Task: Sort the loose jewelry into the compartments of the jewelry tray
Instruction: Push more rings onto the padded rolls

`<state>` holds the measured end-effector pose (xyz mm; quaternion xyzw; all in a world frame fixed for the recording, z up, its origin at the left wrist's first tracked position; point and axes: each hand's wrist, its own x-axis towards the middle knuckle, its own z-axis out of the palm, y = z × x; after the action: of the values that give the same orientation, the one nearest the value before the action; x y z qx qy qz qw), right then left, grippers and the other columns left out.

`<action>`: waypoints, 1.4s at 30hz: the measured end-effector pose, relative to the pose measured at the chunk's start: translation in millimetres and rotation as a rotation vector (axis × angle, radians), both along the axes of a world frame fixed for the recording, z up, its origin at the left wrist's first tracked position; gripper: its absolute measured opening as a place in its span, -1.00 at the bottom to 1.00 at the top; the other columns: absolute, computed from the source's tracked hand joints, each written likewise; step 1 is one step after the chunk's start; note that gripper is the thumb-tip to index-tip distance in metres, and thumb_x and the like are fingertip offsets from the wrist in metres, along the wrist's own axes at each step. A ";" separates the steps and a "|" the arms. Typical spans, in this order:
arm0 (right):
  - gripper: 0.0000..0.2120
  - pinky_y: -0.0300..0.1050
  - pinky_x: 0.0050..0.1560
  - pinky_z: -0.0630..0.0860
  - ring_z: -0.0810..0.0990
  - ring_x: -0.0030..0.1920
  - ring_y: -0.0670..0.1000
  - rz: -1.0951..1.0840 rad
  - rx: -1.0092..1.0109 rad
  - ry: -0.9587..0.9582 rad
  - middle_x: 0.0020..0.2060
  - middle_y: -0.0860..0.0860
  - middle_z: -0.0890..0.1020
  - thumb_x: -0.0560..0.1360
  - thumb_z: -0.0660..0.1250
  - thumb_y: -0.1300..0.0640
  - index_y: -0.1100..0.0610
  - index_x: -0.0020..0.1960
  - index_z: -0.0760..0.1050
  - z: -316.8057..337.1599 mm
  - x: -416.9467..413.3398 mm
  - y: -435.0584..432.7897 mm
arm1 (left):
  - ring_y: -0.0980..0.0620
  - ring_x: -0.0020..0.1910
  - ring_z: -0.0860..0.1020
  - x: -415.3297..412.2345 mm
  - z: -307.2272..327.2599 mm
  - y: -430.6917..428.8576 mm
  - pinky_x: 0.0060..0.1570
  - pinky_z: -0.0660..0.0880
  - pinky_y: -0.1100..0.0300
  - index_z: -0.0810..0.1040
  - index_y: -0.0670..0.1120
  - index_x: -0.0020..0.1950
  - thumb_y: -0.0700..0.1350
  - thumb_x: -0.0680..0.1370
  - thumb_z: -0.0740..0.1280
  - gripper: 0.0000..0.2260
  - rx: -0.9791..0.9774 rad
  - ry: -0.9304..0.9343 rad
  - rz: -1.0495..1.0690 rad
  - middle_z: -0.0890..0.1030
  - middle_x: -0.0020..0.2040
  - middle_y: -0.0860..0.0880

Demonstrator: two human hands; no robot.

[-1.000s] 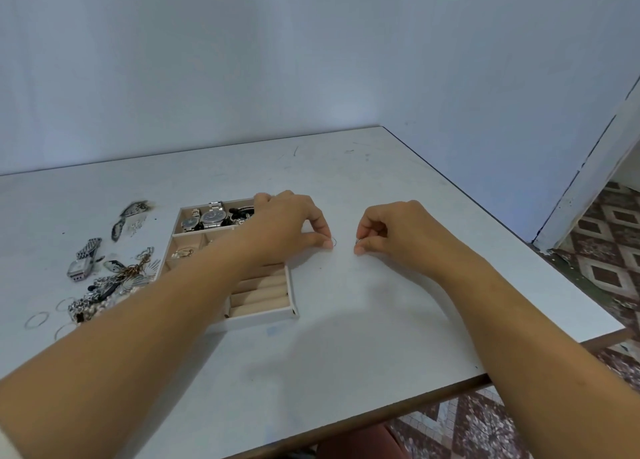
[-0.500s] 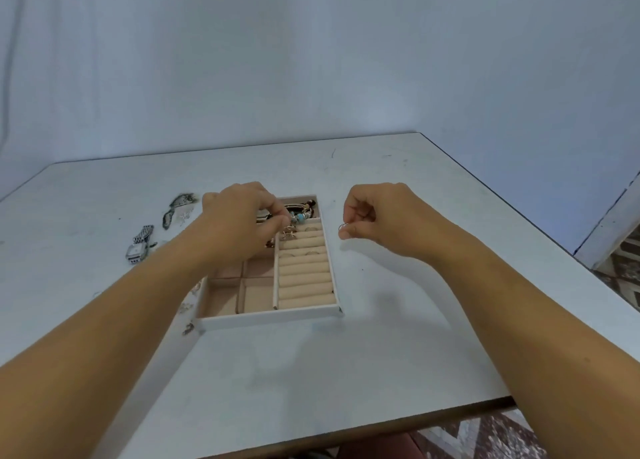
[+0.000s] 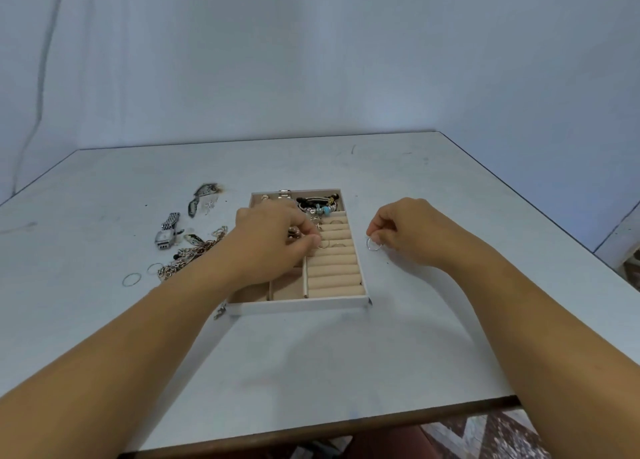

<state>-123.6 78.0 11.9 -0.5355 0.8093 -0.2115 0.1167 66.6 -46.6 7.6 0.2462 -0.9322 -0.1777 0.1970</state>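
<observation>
A beige jewelry tray [image 3: 301, 303] lies mid-table, with ring rolls [image 3: 335, 271] on its right side and square compartments on its left. Beaded bracelets [image 3: 318, 205] fill its far right compartment. My left hand [image 3: 277, 233] hovers over the tray and pinches a small ring [image 3: 322, 244] at the ring rolls. My right hand [image 3: 405, 230] is just right of the tray, pinching a thin silver ring [image 3: 373, 244] above the table. Loose jewelry lies left of the tray: a silver watch [image 3: 167, 232], chains [image 3: 190, 254] and thin hoops [image 3: 131, 279].
Patterned earrings [image 3: 202, 197] lie at the far left of the white table [image 3: 433, 313]. A small charm [image 3: 220, 311] sits by the tray's near left corner. The table's near edge and right edge are close; tiled floor shows beyond.
My left hand has shifted from right of the tray to over its ring rolls with a small ring. My right hand lifted a silver ring and stays right of the tray.
</observation>
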 end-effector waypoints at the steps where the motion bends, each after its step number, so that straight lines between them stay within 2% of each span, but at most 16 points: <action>1: -0.89 -0.35 -0.34 0.31 0.47 -0.28 -0.22 0.001 0.019 0.007 -0.24 -0.14 0.55 0.50 0.30 0.21 0.08 -0.08 0.60 -0.5 -0.7 0.5 | 0.15 0.04 0.44 -1.7 -0.4 0.8 0.20 0.34 -0.09 0.64 0.12 -0.14 0.09 0.49 0.36 -0.90 0.001 0.003 -0.002 0.51 -0.12 0.24; 7: -0.89 -0.33 -0.31 0.32 0.47 -0.25 -0.21 0.019 0.051 0.026 -0.18 -0.13 0.57 0.52 0.27 0.14 0.04 -0.09 0.57 -0.5 -8.6 6.9 | 0.13 0.04 0.46 -8.3 1.4 4.4 0.21 0.35 -0.11 0.64 0.13 -0.13 0.08 0.49 0.36 -0.92 0.012 0.011 -0.031 0.51 -0.12 0.24; 12: -0.88 -0.31 -0.31 0.30 0.46 -0.24 -0.20 0.025 0.033 -0.001 -0.21 -0.16 0.54 0.54 0.25 0.15 0.03 -0.10 0.54 -2.2 -14.6 10.7 | 0.12 0.06 0.48 -12.1 4.1 5.4 0.22 0.35 -0.10 0.63 0.15 -0.14 0.09 0.49 0.36 -0.92 -0.009 0.016 -0.034 0.51 -0.12 0.25; 16: -0.88 -0.26 -0.19 0.37 0.49 -0.11 -0.13 0.050 0.091 0.012 -0.15 -0.19 0.52 0.54 0.20 0.16 0.03 -0.05 0.51 -4.5 -15.6 10.0 | 0.12 0.10 0.49 -11.9 4.2 5.3 0.25 0.36 -0.11 0.62 0.16 -0.16 0.10 0.49 0.35 -0.91 0.013 0.018 -0.037 0.53 -0.09 0.25; 20: -0.85 -0.25 -0.13 0.35 0.49 -0.05 -0.09 0.079 0.120 0.034 -0.08 -0.15 0.53 0.55 0.21 0.14 0.02 0.04 0.53 -1.7 -15.4 10.8 | 0.12 0.09 0.50 -10.1 5.6 6.1 0.24 0.37 -0.12 0.58 0.21 -0.20 0.10 0.49 0.36 -0.93 0.020 0.017 -0.038 0.53 -0.10 0.25; 24: -0.74 -0.27 -0.10 0.38 0.52 -0.10 -0.09 0.058 0.090 0.029 -0.07 -0.10 0.55 0.56 0.18 0.19 0.05 0.19 0.51 0.3 -15.9 11.1 | 0.12 0.08 0.49 -9.7 5.9 7.6 0.23 0.36 -0.12 0.55 0.24 -0.23 0.09 0.49 0.36 -0.90 0.026 0.019 -0.034 0.52 -0.10 0.25; 26: -0.74 -0.25 -0.05 0.46 0.60 -0.14 -0.10 0.042 0.032 -0.041 -0.07 -0.07 0.62 0.55 0.20 0.21 0.06 0.20 0.51 0.0 -15.8 11.8 | 0.13 0.08 0.49 -10.5 5.6 8.4 0.23 0.36 -0.12 0.55 0.24 -0.23 0.09 0.49 0.36 -0.90 0.027 0.014 -0.033 0.51 -0.11 0.28; 29: -0.75 -0.17 0.00 0.55 0.64 -0.18 -0.10 0.023 -0.051 -0.100 -0.17 -0.03 0.66 0.53 0.21 0.27 0.07 0.14 0.54 -0.8 -15.6 12.9 | 0.13 0.08 0.49 -11.4 4.2 7.3 0.23 0.37 -0.10 0.61 0.18 -0.18 0.10 0.49 0.35 -0.92 0.023 0.019 -0.037 0.52 -0.11 0.26; 35: -0.81 -0.31 -0.24 0.41 0.55 -0.21 -0.13 0.045 -0.124 -0.023 -0.22 -0.11 0.61 0.52 0.22 0.21 -0.04 -0.04 0.54 -6.1 -15.5 14.0 | 0.11 0.08 0.48 -12.0 4.1 9.1 0.22 0.37 -0.09 0.61 0.16 -0.17 0.09 0.49 0.36 -0.93 0.025 0.034 -0.027 0.53 -0.10 0.23; 39: -0.81 -0.29 -0.26 0.35 0.52 -0.24 -0.14 0.035 -0.132 -0.062 -0.21 -0.11 0.59 0.53 0.16 0.22 -0.07 -0.03 0.41 -9.5 -17.9 14.7 | 0.15 0.08 0.45 -11.8 1.7 9.5 0.23 0.34 -0.10 0.62 0.15 -0.15 0.09 0.50 0.35 -0.91 0.022 0.033 -0.012 0.53 -0.10 0.24; 42: -0.73 -0.32 -0.27 0.35 0.50 -0.22 -0.15 0.018 -0.098 -0.009 -0.17 -0.09 0.58 0.51 0.12 0.32 -0.05 -0.03 0.39 -14.9 -19.4 12.5 | 0.16 0.09 0.42 -11.3 0.3 10.1 0.26 0.30 -0.09 0.62 0.14 -0.14 0.08 0.50 0.35 -0.92 0.015 0.034 0.000 0.53 -0.07 0.22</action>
<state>-143.0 90.4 -3.0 -0.5470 0.7926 -0.2520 0.0958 55.3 -36.4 8.0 0.2446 -0.9273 -0.1887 0.2112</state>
